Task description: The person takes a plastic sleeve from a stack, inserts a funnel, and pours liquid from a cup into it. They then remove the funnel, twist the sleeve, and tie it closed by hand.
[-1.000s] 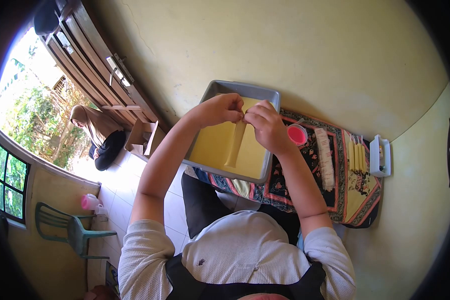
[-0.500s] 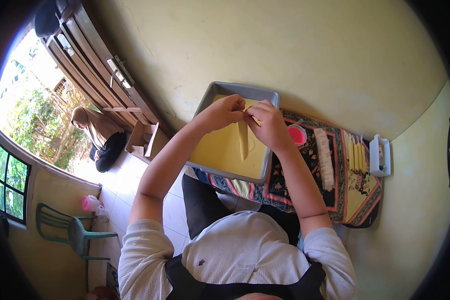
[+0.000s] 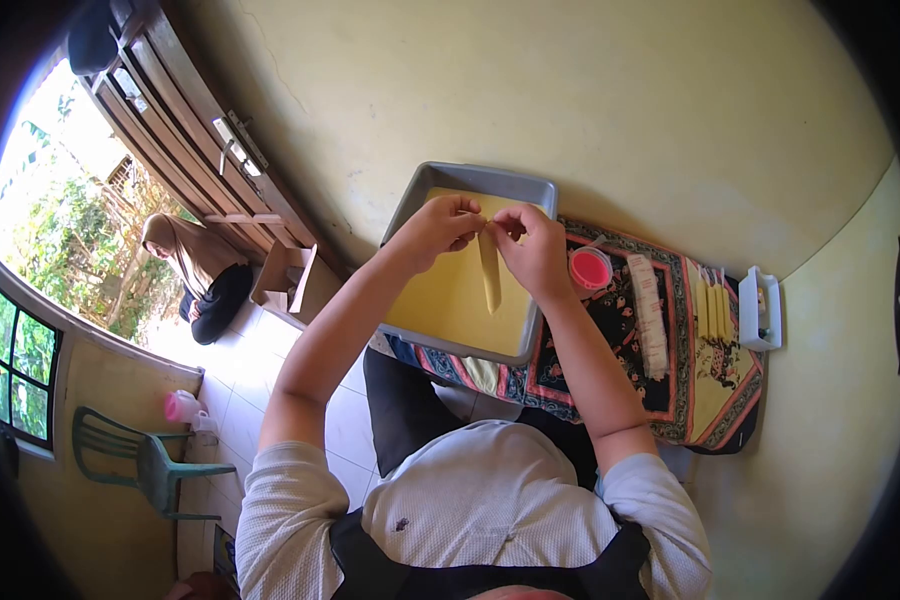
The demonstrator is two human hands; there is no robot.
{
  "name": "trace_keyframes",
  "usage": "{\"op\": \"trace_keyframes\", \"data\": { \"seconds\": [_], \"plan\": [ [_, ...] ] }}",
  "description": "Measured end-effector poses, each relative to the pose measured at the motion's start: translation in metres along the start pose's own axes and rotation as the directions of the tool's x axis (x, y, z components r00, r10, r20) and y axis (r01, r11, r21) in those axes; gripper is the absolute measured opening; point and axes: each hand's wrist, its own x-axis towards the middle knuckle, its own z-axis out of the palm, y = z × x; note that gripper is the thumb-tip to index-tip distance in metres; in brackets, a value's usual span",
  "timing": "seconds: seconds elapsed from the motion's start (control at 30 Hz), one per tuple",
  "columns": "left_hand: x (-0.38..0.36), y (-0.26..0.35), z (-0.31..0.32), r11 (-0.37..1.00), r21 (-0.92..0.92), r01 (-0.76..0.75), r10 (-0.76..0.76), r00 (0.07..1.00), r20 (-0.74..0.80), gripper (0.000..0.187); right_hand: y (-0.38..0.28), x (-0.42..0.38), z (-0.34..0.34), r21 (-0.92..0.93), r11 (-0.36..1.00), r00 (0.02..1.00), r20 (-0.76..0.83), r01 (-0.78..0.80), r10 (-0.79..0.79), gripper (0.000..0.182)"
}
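Note:
A long, narrow plastic bag filled with something yellow (image 3: 489, 278) hangs almost upright, its lower end tapering downward. My left hand (image 3: 438, 232) pinches the top of it from the left. From the right, my right hand (image 3: 532, 250) has its thumb and fingers closed at that same top end. The neck between my fingertips is too small to make out clearly. Below both hands stands a grey rectangular tub (image 3: 450, 342) holding yellow liquid (image 3: 440, 305).
Right of the tub, a patterned cloth (image 3: 598, 345) bears a pink round container (image 3: 590, 268), a long whitish red-printed pack (image 3: 650, 320), several filled yellow bags (image 3: 712, 308) and a white tray (image 3: 760, 310). A person (image 3: 205, 270) sits by the open door (image 3: 190, 120); a green chair (image 3: 155, 465) stands left.
My hands have shifted slightly at the bag's top, the right hand's fingers now curled closer around its neck. The bag hangs a little higher.

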Motion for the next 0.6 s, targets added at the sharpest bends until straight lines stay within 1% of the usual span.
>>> {"op": "trace_keyframes", "data": {
  "seconds": [0.07, 0.17, 0.23, 0.33, 0.37, 0.47, 0.53, 0.6],
  "plan": [
    [-0.002, 0.002, 0.002, 0.999, -0.008, -0.038, 0.038, 0.999, -0.006, 0.015, 0.006, -0.002, 0.006, 0.140, 0.974, 0.982, -0.032, -0.181, 0.187, 0.014],
    [-0.004, 0.005, 0.007, 0.996, 0.024, -0.083, 0.084, 0.996, -0.035, 0.019, 0.007, -0.002, 0.013, 0.241, 0.950, 0.964, -0.125, -0.201, 0.235, 0.014],
    [-0.005, 0.007, 0.008, 0.992, 0.049, -0.115, 0.117, 0.992, -0.041, 0.020, -0.003, -0.005, 0.015, 0.221, 0.944, 0.944, -0.168, -0.245, 0.285, 0.015],
    [-0.010, 0.009, 0.012, 0.997, -0.014, -0.078, 0.076, 0.993, -0.085, 0.020, -0.011, -0.011, 0.017, 0.233, 0.928, 0.920, -0.197, -0.291, 0.338, 0.017],
    [-0.013, 0.009, 0.013, 0.996, -0.031, -0.086, 0.083, 0.993, -0.084, 0.020, -0.012, -0.013, 0.018, 0.244, 0.922, 0.914, -0.201, -0.302, 0.353, 0.018],
    [-0.017, 0.007, 0.015, 0.991, -0.071, -0.115, 0.107, 0.989, -0.098, 0.020, -0.009, -0.019, 0.020, 0.198, 0.977, 0.956, -0.266, -0.073, 0.126, 0.019],
    [-0.018, 0.005, 0.016, 0.986, -0.089, -0.139, 0.126, 0.983, -0.133, 0.020, -0.016, -0.019, 0.018, 0.046, 0.998, 0.957, -0.287, 0.050, -0.035, 0.020],
    [-0.023, 0.007, 0.020, 0.982, -0.115, -0.147, 0.130, 0.981, -0.143, 0.020, -0.019, -0.018, 0.017, -0.087, 0.983, 0.941, -0.285, 0.162, -0.180, 0.021]
  ]
}}
